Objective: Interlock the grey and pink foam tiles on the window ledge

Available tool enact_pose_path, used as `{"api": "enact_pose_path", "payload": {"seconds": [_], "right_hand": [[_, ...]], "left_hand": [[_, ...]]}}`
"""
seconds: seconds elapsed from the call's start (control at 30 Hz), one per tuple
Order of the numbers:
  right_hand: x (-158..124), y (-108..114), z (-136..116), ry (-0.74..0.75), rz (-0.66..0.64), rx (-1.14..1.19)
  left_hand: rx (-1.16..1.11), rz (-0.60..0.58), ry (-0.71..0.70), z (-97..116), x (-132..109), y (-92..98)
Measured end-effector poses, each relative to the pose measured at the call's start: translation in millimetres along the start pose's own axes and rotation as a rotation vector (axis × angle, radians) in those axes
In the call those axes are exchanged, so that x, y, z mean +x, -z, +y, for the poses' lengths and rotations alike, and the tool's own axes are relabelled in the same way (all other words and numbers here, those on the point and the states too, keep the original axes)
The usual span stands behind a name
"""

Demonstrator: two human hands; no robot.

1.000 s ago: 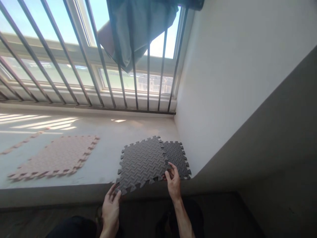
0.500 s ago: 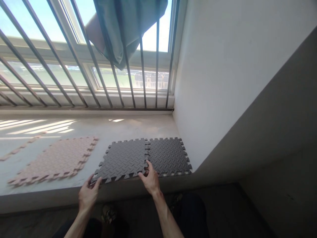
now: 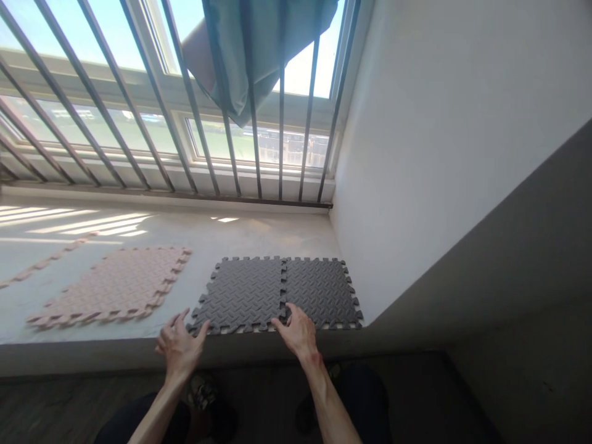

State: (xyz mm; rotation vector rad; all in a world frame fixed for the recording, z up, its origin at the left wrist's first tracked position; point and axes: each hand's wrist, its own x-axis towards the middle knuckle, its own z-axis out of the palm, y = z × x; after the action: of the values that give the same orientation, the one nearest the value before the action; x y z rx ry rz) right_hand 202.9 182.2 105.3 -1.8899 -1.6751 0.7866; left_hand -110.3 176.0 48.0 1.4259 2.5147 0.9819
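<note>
Two grey foam tiles, left tile & right tile, lie joined flat on the window ledge, right one in the corner by the wall. Left hand spread, fingertips at left tile's front corner. Right hand spread, pressing the seam's front edge. Pink tile lies apart to the left; window bars & curtain behind. No writing legible.

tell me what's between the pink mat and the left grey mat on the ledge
Nothing: the head view shows only a bare strip of ledge between the pink mat and the left grey mat.
</note>
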Motion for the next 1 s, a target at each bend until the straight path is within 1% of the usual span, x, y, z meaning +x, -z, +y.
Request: {"api": "enact_pose_path", "payload": {"seconds": [0.07,0.13,0.17,0.27,0.33,0.4,0.47,0.57,0.63,0.67,0.73,0.8,0.87,0.93,1.0], "right_hand": [[11,5,1,0.018,0.05,-0.044],[27,8,2,0.054,0.073,-0.087],[36,9,3,0.072,0.072,-0.111],[66,6,2,0.103,0.05,-0.139],[84,1,2,0.096,0.011,-0.069],[95,-5,2,0.079,-0.029,0.017],[100,-10,3,0.073,-0.049,0.056],[100,-11,5,0.095,-0.042,0.022],[99,-9,4,0.149,-0.04,-0.072],[99,-7,3,0.18,-0.044,-0.125],[104,-3,-2,0.228,-0.057,-0.208],[114,-1,-8,0.24,-0.055,-0.229],[128,-1,-14,0.256,-0.045,-0.257],[144,-3,-17,0.298,-0.067,-0.31],[159,-7,-17,0.342,-0.132,-0.381]], "left_hand": [[0.013,-0.034,-0.148,11,-1,-6.7],[0.052,-0.091,-0.235,25,2,-17.3],[0.078,-0.113,-0.235,31,6,-23.4],[0.135,-0.177,-0.139,43,24,-41.4],[0.142,-0.229,-0.124,43,38,-50.5],[0.137,-0.257,-0.181,38,50,-56.4],[0.132,-0.257,-0.244,31,57,-59.3],[0.15,-0.242,-0.267,28,58,-58.9],[0.173,-0.212,-0.295,35,52,-56.1],[0.175,-0.205,-0.343,41,47,-54.3],[0.144,-0.248,-0.517,56,33,-50.5],[0.088,-0.372,-0.733,73,17,-47.9],[0.055,-0.507,-0.908,87,2,-48.0],[0.051,-0.587,-1.026,94,-8,-51.1],[0.058,-0.593,-1.099,94,-12,-55.9]]}}
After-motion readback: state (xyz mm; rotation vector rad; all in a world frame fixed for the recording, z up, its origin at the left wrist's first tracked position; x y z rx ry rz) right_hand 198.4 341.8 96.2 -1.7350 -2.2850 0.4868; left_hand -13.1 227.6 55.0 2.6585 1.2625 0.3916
